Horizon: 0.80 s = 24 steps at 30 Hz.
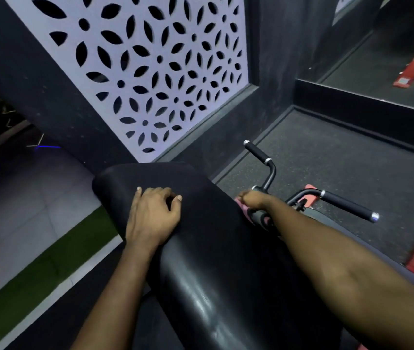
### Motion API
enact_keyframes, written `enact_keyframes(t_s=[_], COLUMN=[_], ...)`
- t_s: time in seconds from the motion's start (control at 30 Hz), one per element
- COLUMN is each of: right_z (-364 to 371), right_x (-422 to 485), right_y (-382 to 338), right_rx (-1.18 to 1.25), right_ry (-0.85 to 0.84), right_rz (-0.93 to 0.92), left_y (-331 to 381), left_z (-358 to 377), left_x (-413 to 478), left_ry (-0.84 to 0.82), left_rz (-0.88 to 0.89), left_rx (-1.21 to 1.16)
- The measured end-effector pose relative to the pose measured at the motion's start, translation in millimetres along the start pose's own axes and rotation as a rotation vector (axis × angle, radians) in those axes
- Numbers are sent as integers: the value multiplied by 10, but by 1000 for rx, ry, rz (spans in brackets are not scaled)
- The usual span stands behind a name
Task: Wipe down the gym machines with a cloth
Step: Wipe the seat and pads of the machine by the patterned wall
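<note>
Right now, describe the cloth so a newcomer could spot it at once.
Start at the big black pad in the centre. At its right edge, the right hand holds the cloth against a black handle. Unlike the rigid red frame behind, it is crumpled pink fabric.

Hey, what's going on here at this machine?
A person is wiping a gym machine. The right hand grips a pink cloth around a short grip beside the black pad. The left hand rests on top of the pad. Two longer handles stick out further right, untouched.
</note>
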State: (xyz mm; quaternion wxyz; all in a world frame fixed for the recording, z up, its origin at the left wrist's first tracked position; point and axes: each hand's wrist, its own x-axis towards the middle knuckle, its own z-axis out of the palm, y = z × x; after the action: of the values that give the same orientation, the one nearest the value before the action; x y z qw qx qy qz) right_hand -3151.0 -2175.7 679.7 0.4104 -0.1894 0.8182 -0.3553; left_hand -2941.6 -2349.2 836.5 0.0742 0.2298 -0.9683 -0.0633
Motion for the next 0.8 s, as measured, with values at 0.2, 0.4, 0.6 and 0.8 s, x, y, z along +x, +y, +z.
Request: enact_keyframes(t_s=[0.2, 0.4, 0.6, 0.8], right_z=[37, -18, 183, 71], right_x=[176, 532, 1036, 917], right_y=[-270, -421, -730, -639], right_rx=[199, 43, 275, 293], right_ry=[73, -52, 173, 60], right_rz=[5, -28, -123, -74], left_y=[5, 10, 9, -387], left_z=[2, 16, -15, -212], left_x=[-12, -16, -44, 291], left_ry=[24, 50, 123, 219], left_rz=[-11, -28, -202, -263], left_rx=[-32, -69, -73, -88])
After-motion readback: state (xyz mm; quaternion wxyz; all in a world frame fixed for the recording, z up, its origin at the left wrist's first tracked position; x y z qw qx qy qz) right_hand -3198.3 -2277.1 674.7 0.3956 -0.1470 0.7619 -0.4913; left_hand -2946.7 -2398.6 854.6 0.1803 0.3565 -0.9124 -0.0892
